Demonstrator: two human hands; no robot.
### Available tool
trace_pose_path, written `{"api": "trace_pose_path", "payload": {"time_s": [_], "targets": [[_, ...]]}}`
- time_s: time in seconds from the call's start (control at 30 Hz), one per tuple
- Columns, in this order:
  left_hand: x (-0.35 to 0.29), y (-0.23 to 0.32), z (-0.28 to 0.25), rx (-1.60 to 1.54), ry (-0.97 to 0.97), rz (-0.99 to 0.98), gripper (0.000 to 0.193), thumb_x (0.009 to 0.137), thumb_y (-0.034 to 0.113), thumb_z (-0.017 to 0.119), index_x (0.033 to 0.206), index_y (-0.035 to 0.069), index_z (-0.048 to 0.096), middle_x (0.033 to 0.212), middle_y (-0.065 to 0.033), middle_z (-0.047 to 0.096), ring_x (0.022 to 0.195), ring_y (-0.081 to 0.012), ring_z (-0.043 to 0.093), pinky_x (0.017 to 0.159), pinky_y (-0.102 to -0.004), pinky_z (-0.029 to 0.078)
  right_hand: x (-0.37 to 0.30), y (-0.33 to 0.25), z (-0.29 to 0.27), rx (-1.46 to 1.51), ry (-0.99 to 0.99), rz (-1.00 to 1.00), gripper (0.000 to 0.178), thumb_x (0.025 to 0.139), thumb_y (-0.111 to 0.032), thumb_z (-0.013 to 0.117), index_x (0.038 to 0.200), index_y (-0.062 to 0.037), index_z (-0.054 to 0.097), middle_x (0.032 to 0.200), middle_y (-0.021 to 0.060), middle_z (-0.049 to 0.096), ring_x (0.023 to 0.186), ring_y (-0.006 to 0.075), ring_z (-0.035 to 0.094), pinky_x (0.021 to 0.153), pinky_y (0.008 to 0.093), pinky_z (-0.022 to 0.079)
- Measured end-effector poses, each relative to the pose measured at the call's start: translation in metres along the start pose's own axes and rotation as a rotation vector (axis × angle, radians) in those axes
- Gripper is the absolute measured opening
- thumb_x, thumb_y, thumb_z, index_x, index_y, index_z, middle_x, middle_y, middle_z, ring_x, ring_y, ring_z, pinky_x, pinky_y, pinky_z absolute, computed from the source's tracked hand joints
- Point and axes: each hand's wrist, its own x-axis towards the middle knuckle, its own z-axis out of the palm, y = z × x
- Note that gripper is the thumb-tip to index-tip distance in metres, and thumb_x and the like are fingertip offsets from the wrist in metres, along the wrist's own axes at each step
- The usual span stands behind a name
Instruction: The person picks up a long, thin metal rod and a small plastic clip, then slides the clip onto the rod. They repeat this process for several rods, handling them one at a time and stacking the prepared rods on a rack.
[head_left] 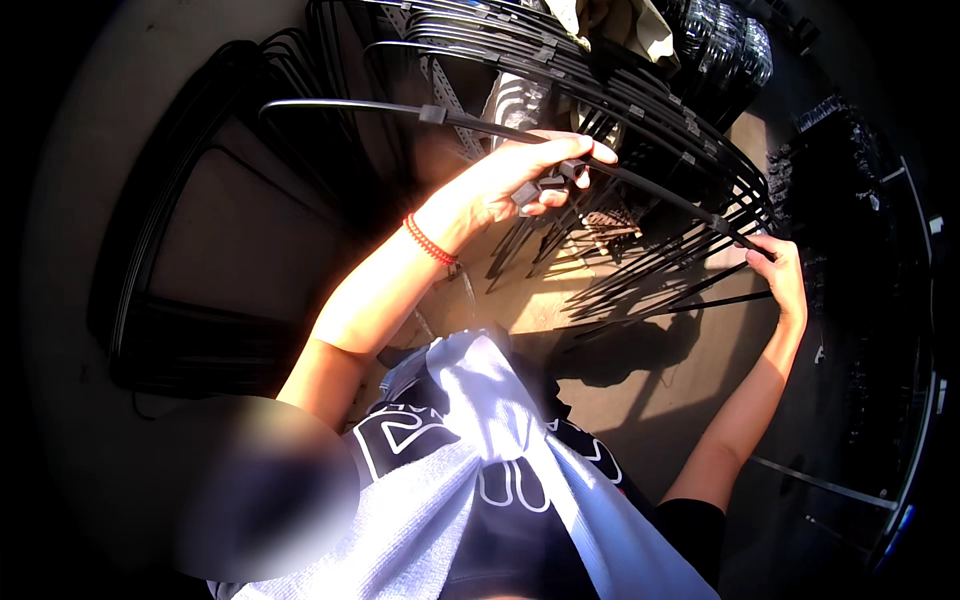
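The black rod (pixel 655 190) slants across the front of the body, above a floor (pixel 538 312) of sunlit patches and shadow. The left hand (pixel 530 175) clasps its middle plus small dark blocks (pixel 550 184); the right hand (pixel 785 272) pinches near its right end. More bent rods (pixel 610 86) are bunched beyond, inside a dim room

Rod (pixel 655 190), right end perhaps hidden

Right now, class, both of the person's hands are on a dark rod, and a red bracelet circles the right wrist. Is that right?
Not quite: the head view shows the red bracelet on the wrist of the left hand. The right hand shares the dark rod.
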Motion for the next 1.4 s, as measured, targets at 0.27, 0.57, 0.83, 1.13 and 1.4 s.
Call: {"api": "trace_pose_path", "payload": {"time_s": [0.27,0.57,0.83,1.13,1.4], "targets": [[0.046,-0.011,-0.009,-0.169,-0.073,-0.087,0.033,0.089,0.025,0.049,0.112,0.002,0.054,0.074,-0.0022,0.051,0.041,-0.0034,0.041,0.029,-0.0112,0.033,0.018,0.030,-0.007,0.056,-0.067,-0.019,0.018,0.075,-0.008,0.060,0.088,0.0030,0.064,0.064,-0.0030,0.053,0.058,0.0039,0.042,0.052,0.0193,0.033],[0.159,-0.055,-0.072,-0.426,0.102,-0.252,0.021,0.087,0.024,0.052,0.095,0.005,0.054,0.071,-0.0058,0.057,0.047,-0.0105,0.048,0.031,-0.0153,0.034,0.064,0.085,0.018,-0.162,0.252,-0.009,0.021,0.072,0.004,0.061,0.078,-0.0030,0.042,0.061,-0.0014,0.043,0.059,0.0061,0.041,0.054,0.0224,0.035],[0.157,-0.044,-0.068,-0.341,0.226,-0.191,0.022,0.087,0.024,0.050,0.099,0.006,0.057,0.077,-0.0037,0.058,0.049,-0.0079,0.046,0.035,-0.0172,0.035,0.080,0.088,0.063,-0.479,0.745,-0.203,0.017,0.071,-0.002,0.060,0.087,-0.0046,0.055,0.094,0.0086,0.055,0.093,0.0281,0.051,0.083,0.0391,0.037],[0.033,-0.050,-0.046,-0.326,0.117,-0.056,0.034,0.091,0.033,0.044,0.099,0.002,0.053,0.070,-0.0024,0.051,0.038,-0.0059,0.041,0.028,-0.0154,0.030,0.050,-0.099,0.181,0.211,0.387,-0.284,0.020,0.082,-0.005,0.054,0.101,-0.0005,0.058,0.096,0.0075,0.054,0.079,0.0124,0.054,0.066,0.0236,0.044],[-0.124,-0.082,-0.088,-0.163,0.520,0.039,0.032,0.091,0.036,0.043,0.084,0.007,0.054,0.061,0.0034,0.051,0.041,-0.0019,0.039,0.031,-0.0152,0.027,0.051,-0.183,0.330,0.427,-0.119,-0.305,0.018,0.076,-0.001,0.063,0.092,0.0004,0.054,0.072,0.0015,0.047,0.057,0.0068,0.042,0.052,0.0204,0.039]]}}
